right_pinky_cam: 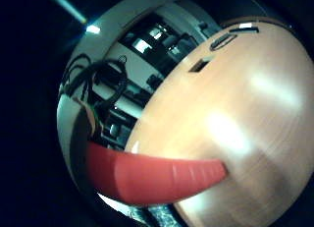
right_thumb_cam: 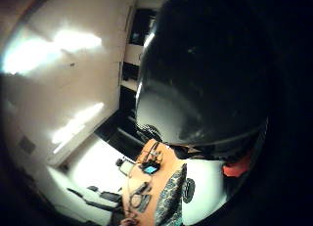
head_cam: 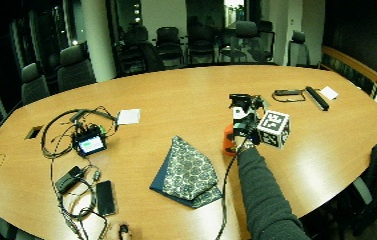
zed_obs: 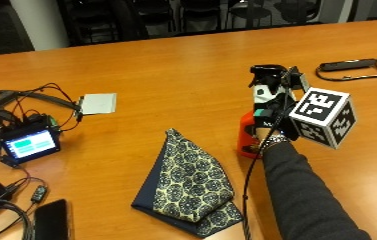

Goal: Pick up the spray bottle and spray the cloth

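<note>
Spray bottle [zed_obs: 246, 134]: orange body, black spray head, upright mid-tabletop [zed_obs: 175, 65], toward the right side; whether its base touches the wood can't be told. Right hand [zed_obs: 272, 117] reaches in from the near edge, forearm in a dark sleeve angled up across the tabletop, wrist roughly straight, hand against the bottle's neck and upper body just below the spray head. Grip: looks wrapped round the bottle, though the fingers themselves are mostly hidden. Little finger side palm view shows the orange body [right_pinky_cam: 157, 178] right against the palm, wood beyond it. Thumb side palm view is mostly filled by a dark rounded surface close to the palm.

Cloth [zed_obs: 188, 182]: patterned, navy backing, folded into a rough triangle, flat on the tabletop toward the near edge, just left of the bottle, not touching it.
</note>
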{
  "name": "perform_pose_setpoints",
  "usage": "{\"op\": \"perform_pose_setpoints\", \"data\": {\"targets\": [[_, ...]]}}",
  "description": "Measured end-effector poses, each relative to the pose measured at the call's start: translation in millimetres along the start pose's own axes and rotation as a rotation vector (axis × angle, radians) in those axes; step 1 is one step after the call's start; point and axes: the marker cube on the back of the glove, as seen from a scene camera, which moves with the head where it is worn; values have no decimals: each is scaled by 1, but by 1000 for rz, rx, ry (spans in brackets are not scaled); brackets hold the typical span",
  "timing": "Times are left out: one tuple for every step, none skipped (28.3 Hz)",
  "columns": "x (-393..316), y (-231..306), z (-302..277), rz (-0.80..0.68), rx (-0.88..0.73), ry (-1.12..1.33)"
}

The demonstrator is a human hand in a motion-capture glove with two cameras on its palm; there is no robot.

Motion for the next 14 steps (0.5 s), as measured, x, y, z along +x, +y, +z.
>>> {"op": "perform_pose_setpoints", "data": {"targets": [[0,-2,-3,-28,32,16],[0,-5,-5,-54,58,26],[-1,-7,-7,-75,79,32],[-3,-10,-8,-91,93,32],[-4,-11,-8,-104,100,28],[-5,-12,-9,-115,99,22],[-7,-12,-10,-127,90,16],[-7,-10,-11,-141,75,12],[-8,-8,-13,-162,57,13],[-9,-5,-15,-189,38,19],[-11,-3,-17,-221,20,28],[-14,-1,-19,-259,5,40],[-18,0,-20,-301,-8,54],[-24,0,-20,-348,-19,71]]}}
